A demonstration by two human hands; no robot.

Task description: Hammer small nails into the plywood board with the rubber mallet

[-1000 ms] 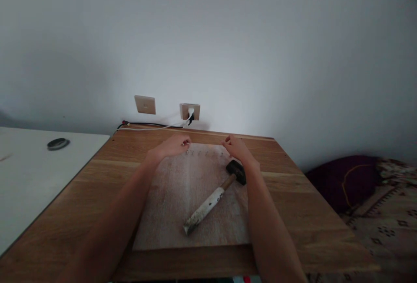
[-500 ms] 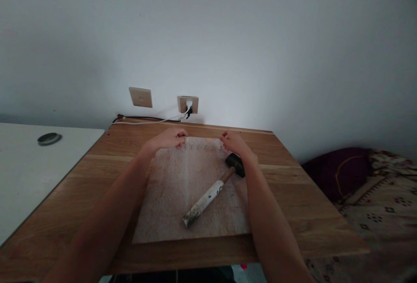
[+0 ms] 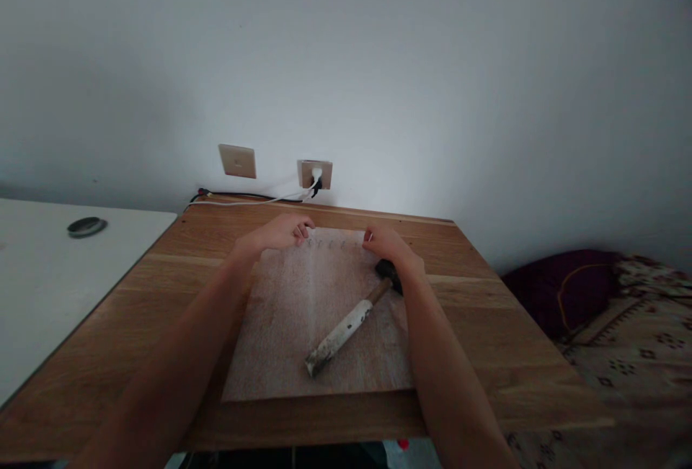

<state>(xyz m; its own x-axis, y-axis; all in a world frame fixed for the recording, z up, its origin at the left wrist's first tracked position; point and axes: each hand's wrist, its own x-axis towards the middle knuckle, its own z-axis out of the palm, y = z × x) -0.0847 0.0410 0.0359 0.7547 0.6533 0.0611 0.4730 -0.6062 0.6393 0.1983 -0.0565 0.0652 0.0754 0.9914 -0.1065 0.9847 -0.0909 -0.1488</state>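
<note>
One by one, checked things off in the head view, with the board [image 3: 281, 332] as landmark, lying flat on a wooden table [image 3: 486, 339]. Found the left hand [image 3: 286, 231] at the board's far left corner, fingers curled and drawn together; could not tell whether pinching a nail or merely resting there. Found the right hand [image 3: 385, 242] at the far right corner, thumb and fingers close together; could not tell of anything between them. Saw the hammer [image 3: 346, 328] lying aslant on the board, partly hidden by the right forearm [image 3: 440, 354].

Judged a slide of the hammer possible, from any lift or tilt of the board. Judged a knock likely too, from the right forearm passing so near. Reckoned on pricked fingertips, from the nearness of the nails [image 3: 331, 244].

Counted two hands, one board, one hammer, and at least four nails along the board's far edge, too blurred for a sure total. Counted two wall plates [image 3: 238, 161] beyond the board, one oval thing [image 3: 86, 227] well to its left, and one purple cushion-like thing [image 3: 562, 289] well to its right.
</note>
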